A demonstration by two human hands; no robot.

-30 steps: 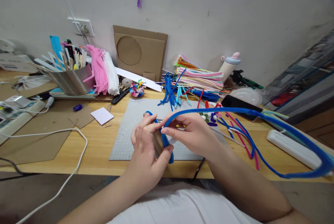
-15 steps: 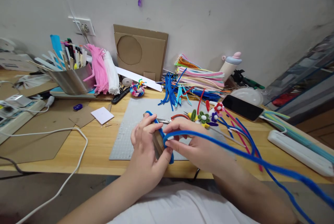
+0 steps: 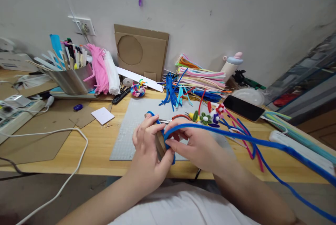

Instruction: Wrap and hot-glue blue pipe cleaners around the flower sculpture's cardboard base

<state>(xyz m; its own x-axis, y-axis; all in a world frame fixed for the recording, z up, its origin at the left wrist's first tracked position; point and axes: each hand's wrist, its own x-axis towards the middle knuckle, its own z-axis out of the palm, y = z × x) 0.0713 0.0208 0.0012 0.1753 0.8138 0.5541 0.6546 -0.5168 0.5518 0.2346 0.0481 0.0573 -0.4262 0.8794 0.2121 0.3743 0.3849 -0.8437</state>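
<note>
My left hand (image 3: pixel 145 148) is wrapped round a small piece of brown cardboard (image 3: pixel 160 144), its thumb pressing on the near end. Blue fuzzy pipe cleaner runs along the cardboard's right edge. In a pinch between thumb and fingers, my right hand (image 3: pixel 198 144) holds a long blue pipe cleaner (image 3: pixel 231 133) against that edge. The strand's loose length arches over the right wrist and leaves the view at the right. Fingers hide part of the cardboard. Just beyond the hands lies a metal tool with red-orange handles (image 3: pixel 181 116), partly covered.
A grey cutting mat (image 3: pixel 122 141) lies beneath the hands. Pipe-cleaner flowers (image 3: pixel 206 117), a phone (image 3: pixel 244 107) and loose strands are to the right. Pipe-cleaner bundles (image 3: pixel 201 76), a metal holder of sticks (image 3: pixel 72 79) and a cardboard panel (image 3: pixel 154 51) stand at the back.
The blue pipe cleaner's loose length has swung upward on the right. My right hand has shifted very slightly, still pinching the strand; the left keeps its hold on the cardboard.
</note>
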